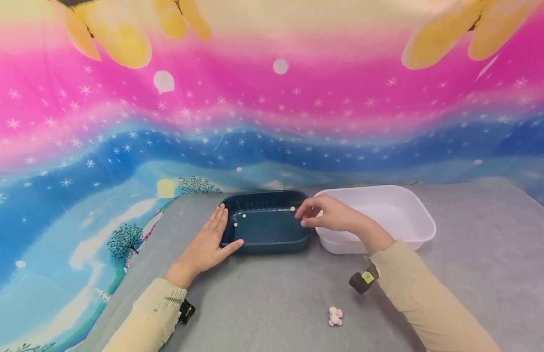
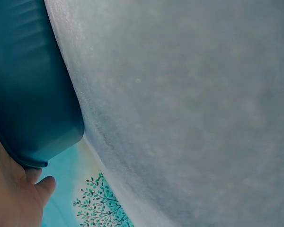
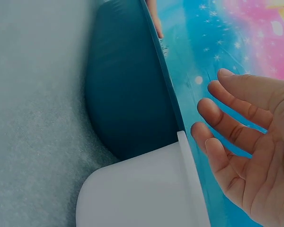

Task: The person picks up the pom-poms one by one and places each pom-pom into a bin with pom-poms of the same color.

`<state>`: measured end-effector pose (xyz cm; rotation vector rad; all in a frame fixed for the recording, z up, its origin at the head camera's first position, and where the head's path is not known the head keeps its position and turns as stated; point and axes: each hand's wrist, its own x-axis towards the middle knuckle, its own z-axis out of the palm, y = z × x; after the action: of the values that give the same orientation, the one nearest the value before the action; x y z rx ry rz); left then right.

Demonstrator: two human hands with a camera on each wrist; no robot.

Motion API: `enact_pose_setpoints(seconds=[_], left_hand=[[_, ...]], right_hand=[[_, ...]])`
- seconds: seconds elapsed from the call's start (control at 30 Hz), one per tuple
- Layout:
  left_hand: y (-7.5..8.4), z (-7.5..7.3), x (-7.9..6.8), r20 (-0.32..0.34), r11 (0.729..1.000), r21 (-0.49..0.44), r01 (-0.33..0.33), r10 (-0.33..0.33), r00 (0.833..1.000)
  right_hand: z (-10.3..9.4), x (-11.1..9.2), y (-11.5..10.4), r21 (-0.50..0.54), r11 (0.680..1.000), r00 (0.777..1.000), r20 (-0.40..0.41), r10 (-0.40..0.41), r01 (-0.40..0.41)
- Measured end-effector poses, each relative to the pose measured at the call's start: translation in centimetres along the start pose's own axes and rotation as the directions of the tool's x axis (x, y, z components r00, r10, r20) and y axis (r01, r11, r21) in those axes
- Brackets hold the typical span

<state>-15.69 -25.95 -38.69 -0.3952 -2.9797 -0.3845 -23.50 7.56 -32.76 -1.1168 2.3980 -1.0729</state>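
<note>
My left hand point(image 1: 206, 247) rests on the left rim of a dark teal basin point(image 1: 272, 247), fingers straight along the edge and thumb over its front corner. The left wrist view shows part of that hand point(image 2: 14, 194) at the basin's end point(image 2: 33, 94). Over the right end of the teal basin, beside the white basin point(image 1: 419, 230), hovers my right hand point(image 1: 331, 213). Its fingers are loosely bent and apart, with nothing between them in the right wrist view. Small white balls lie inside the teal basin: one point(image 1: 292, 209) near the right fingertips, two others point(image 1: 244, 215) toward the left.
Nearer me on the grey tabletop point(image 1: 263, 298) sits a small cluster of pink and white balls point(image 1: 335, 316). The two basins stand side by side, ends close together. A printed cloth point(image 1: 254, 107) hangs behind the table. Each wrist carries a black camera point(image 1: 361, 281).
</note>
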Motion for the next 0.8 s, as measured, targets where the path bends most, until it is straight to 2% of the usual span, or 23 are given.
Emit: enact_pose_setpoints(seconds=[0.8], left_hand=[[-0.1, 0.0, 0.1, -0.005, 1.000, 0.014, -0.007, 0.007, 1.000]], right_hand=[[0.6, -1.7, -0.2, 0.006, 1.000, 0.999, 0.019, -0.028, 0.028]])
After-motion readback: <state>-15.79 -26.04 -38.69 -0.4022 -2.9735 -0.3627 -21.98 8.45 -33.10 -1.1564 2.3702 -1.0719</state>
